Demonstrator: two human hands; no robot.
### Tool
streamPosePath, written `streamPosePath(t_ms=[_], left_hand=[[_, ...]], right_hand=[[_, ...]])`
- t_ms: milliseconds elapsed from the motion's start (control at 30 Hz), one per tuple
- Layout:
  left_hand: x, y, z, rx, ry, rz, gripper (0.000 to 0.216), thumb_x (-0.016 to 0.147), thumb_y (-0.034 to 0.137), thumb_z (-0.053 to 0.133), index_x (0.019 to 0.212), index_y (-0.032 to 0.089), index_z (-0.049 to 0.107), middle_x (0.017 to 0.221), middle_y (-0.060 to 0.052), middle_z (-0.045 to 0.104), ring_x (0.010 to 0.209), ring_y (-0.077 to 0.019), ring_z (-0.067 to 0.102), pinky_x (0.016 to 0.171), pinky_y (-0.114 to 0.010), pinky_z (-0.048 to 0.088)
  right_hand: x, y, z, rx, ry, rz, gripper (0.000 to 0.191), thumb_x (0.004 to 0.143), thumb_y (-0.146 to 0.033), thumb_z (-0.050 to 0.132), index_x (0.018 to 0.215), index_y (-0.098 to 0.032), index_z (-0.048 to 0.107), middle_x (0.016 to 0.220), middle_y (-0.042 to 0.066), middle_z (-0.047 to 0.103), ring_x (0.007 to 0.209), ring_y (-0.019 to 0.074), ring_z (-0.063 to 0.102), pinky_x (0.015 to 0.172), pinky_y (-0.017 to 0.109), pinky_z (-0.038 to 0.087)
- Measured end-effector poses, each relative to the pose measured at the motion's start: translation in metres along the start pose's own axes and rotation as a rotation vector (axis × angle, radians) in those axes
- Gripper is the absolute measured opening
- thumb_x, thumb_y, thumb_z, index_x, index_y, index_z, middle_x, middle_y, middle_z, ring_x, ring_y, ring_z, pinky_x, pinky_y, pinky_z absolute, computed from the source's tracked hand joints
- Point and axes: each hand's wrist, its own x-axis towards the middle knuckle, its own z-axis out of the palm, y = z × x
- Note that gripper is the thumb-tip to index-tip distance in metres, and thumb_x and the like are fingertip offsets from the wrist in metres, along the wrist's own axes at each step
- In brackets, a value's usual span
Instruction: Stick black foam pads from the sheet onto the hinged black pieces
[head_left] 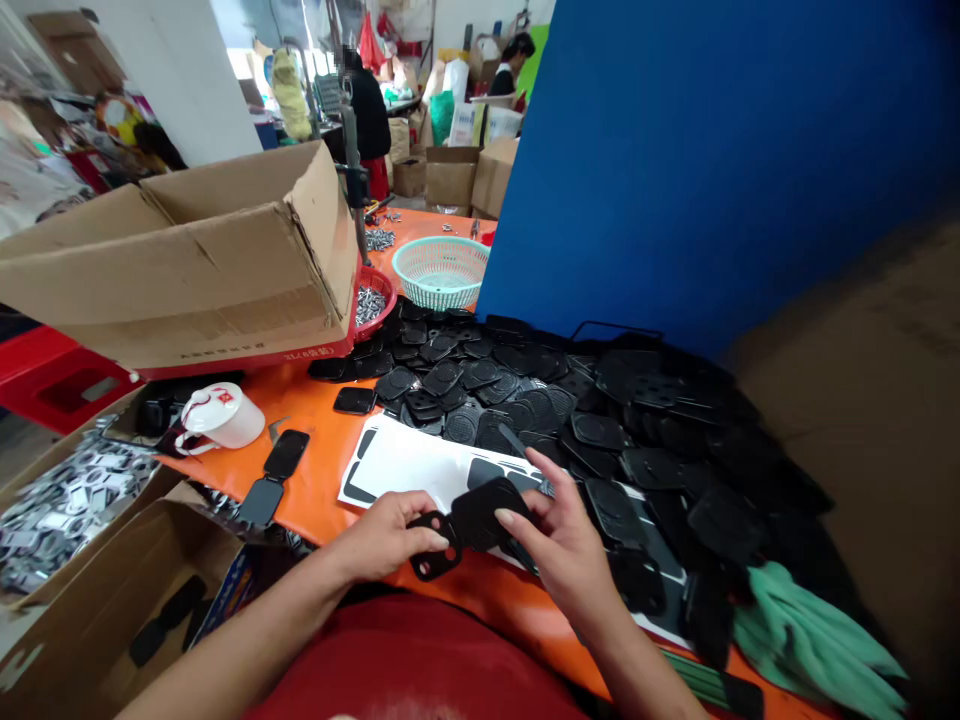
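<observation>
Between both hands, just above the near edge of the orange table (315, 485), is a flat black part (487, 512). Its narrower end has round holes, and my left hand (397, 540) pinches it there between thumb and fingers. My right hand (562, 540) grips the wide solid end, thumb on top. A thin grey blade-like tool (512, 438) sticks out by the right fingers; its lower part is hidden. Under the hands lies a white sheet (405, 460) with dark rounded shapes on it. Behind it spreads a heap of similar black parts (457, 380).
At left a large cardboard box (180, 290) stands near a white lidded cup (229, 415) and a joined black pair (274, 480). Beyond are a red basket (386, 290) of metal pieces and a mint basket (442, 270). A blue panel (660, 160) rises behind; a green cloth (810, 640) lies right.
</observation>
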Motion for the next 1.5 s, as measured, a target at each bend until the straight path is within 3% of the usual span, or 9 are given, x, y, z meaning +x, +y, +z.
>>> streamPosePath(t_ms=[233,433,667,867,1200,1500], left_hand=[[-0.007,0.002,-0.001,-0.116,-0.112,0.015,0.026,0.063,0.026,0.075,0.077,0.013,0.058,0.066,-0.003,0.069,0.047,-0.0109,0.059,0.048,-0.023,0.049],[-0.004,0.0,-0.004,-0.158,-0.158,0.023,0.031,0.061,0.029,0.08,0.077,0.013,0.059,0.065,-0.003,0.069,0.047,-0.0123,0.062,0.048,-0.024,0.052],[-0.003,0.001,-0.004,-0.15,-0.163,0.02,0.032,0.06,0.03,0.08,0.076,0.013,0.059,0.063,-0.002,0.068,0.047,-0.013,0.062,0.048,-0.024,0.052],[-0.002,0.003,0.0,-0.047,-0.072,0.016,0.027,0.063,0.028,0.075,0.076,0.013,0.057,0.064,-0.002,0.067,0.049,-0.0113,0.06,0.05,-0.024,0.05],[-0.001,0.008,0.004,0.054,-0.017,0.0,0.024,0.063,0.029,0.071,0.074,0.014,0.056,0.066,-0.003,0.067,0.053,-0.0128,0.059,0.054,-0.026,0.048],[0.001,0.0,0.004,0.102,0.043,-0.05,0.022,0.062,0.029,0.068,0.073,0.016,0.054,0.064,0.0,0.065,0.053,-0.0131,0.058,0.055,-0.027,0.048]], right_hand=[[0.006,0.003,-0.001,0.349,-0.06,0.237,0.082,0.064,-0.031,0.085,0.134,-0.031,0.041,0.065,-0.006,0.061,0.06,0.0144,0.059,0.061,0.027,0.047],[0.004,-0.007,0.0,0.41,-0.122,0.375,0.079,0.064,-0.029,0.085,0.13,-0.033,0.043,0.083,0.0,0.069,0.061,0.0149,0.062,0.054,0.025,0.047],[0.004,-0.004,0.001,0.418,-0.124,0.417,0.075,0.064,-0.028,0.084,0.128,-0.032,0.046,0.085,0.001,0.069,0.061,0.0139,0.06,0.055,0.026,0.049],[0.005,0.011,-0.001,0.31,-0.037,0.261,0.077,0.065,-0.032,0.084,0.13,-0.029,0.044,0.061,-0.008,0.057,0.054,0.0128,0.054,0.054,0.025,0.046],[-0.003,-0.004,0.001,0.041,0.04,0.071,0.075,0.072,-0.039,0.077,0.135,-0.026,0.039,0.066,-0.005,0.06,0.06,0.014,0.057,0.058,0.025,0.047],[-0.014,0.004,-0.002,-0.312,0.069,-0.131,0.066,0.082,-0.042,0.066,0.139,-0.024,0.038,0.072,-0.001,0.062,0.065,0.0175,0.06,0.063,0.029,0.052]])
